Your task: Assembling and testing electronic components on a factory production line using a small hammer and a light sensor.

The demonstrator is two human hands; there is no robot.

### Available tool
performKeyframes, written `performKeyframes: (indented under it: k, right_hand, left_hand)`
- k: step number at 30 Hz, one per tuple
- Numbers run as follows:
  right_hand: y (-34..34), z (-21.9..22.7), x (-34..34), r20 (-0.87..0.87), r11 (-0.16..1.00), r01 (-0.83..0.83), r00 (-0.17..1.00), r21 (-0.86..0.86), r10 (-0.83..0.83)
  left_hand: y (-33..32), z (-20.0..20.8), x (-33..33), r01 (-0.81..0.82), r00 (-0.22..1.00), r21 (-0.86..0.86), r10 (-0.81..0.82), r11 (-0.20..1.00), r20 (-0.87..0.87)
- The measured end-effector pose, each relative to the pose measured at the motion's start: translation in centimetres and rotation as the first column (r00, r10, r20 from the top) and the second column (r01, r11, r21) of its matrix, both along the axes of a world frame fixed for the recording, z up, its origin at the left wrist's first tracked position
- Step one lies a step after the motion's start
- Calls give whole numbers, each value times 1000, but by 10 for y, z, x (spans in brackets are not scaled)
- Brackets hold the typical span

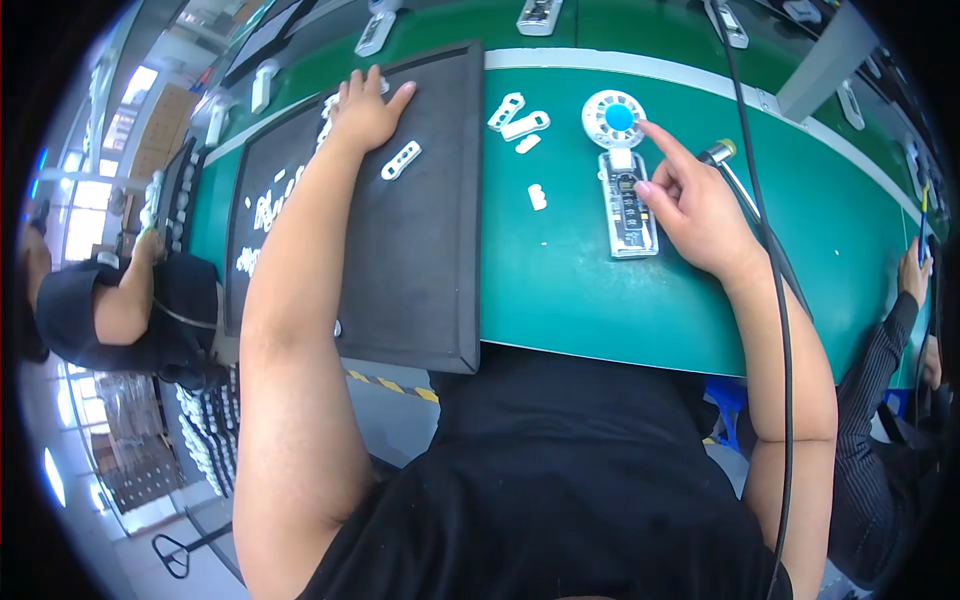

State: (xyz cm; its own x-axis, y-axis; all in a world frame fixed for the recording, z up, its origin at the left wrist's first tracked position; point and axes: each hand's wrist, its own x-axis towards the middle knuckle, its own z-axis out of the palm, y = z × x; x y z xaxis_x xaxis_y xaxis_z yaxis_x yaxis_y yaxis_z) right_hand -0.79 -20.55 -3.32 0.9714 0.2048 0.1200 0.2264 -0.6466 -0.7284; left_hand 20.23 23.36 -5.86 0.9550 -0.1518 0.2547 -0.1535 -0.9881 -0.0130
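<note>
My left hand point(365, 115) reaches over the far part of a black tray point(425, 250), fingers spread, by small white plastic parts partly hidden under it. A loose white part with holes point(402, 160) lies on the tray near its wrist. On the green bench, my right hand point(695, 200) is beside a device shaped like a handheld fan point(630, 215), with a round white head, a blue centre and a clear body showing a circuit board. The index finger points to the head's rim and the thumb meets the body's edge; the other fingers curl loosely. It grips nothing.
Several small white pieces point(526, 125) lie left of the device. A metal cylindrical tool point(722, 155) is behind my right hand, and a black cable point(755, 180) hangs across the right side. Other people's arms point(125, 310) show at both sides. Similar white devices point(375, 33) stand beyond.
</note>
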Motion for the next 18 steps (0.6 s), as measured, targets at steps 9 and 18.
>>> performKeyframes:
  k: [9, 18]
  right_hand:
    - [-2, -2, 4, 0, 994, -108, 994, 35, 108]
    - [1, -2, 3, -25, 999, -53, 998, 13, 53]
  left_hand:
    - [18, 4, -41, 111, 980, 19, -106, 994, -171]
    - [17, 22, -107, 234, 958, -163, -256, 958, -128]
